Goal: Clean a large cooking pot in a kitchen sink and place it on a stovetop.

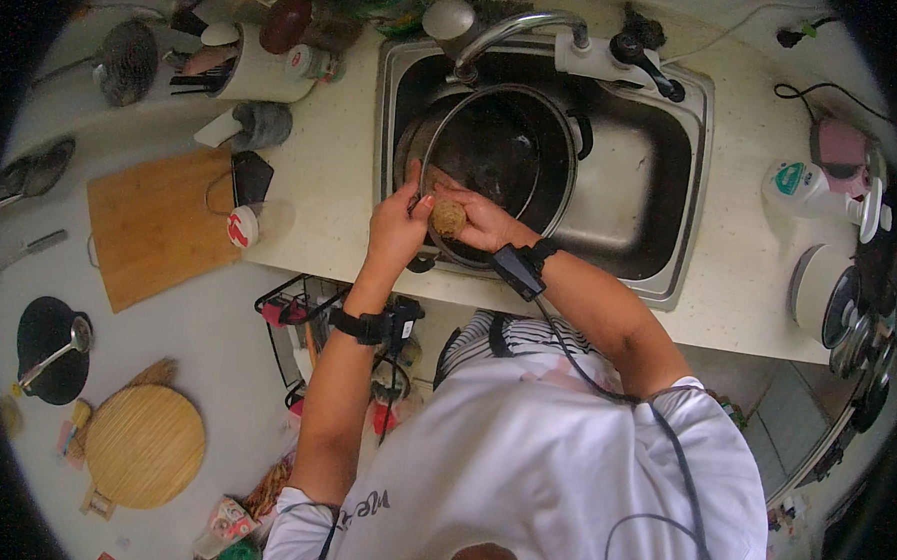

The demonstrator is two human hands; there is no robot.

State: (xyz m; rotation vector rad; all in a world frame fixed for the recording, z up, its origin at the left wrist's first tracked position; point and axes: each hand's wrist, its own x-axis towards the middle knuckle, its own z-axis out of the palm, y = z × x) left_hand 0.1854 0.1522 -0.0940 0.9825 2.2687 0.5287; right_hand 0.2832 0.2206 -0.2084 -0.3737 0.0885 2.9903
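A dark round pot (492,143) with a metal rim and two black side handles sits tilted in the left part of the steel sink (609,212). At the pot's near left rim, my left hand (400,224) grips the edge, with its thumb close to the scrubber. A tan, rough-looking round scrubber (448,218), perhaps of plant fibre, is held in my right hand (487,220) over the near side of the pot. My right fingers and the pot's lower left wall partly hide each other. Beneath the pot, another dark rounded edge shows.
The curved chrome faucet (520,24) reaches over the pot's far side. A wooden cutting board (165,226) and a utensil holder (266,65) are at left. On the right stand a pump bottle (805,187) and a lidded white pot (816,292). Cables run from both wrist straps.
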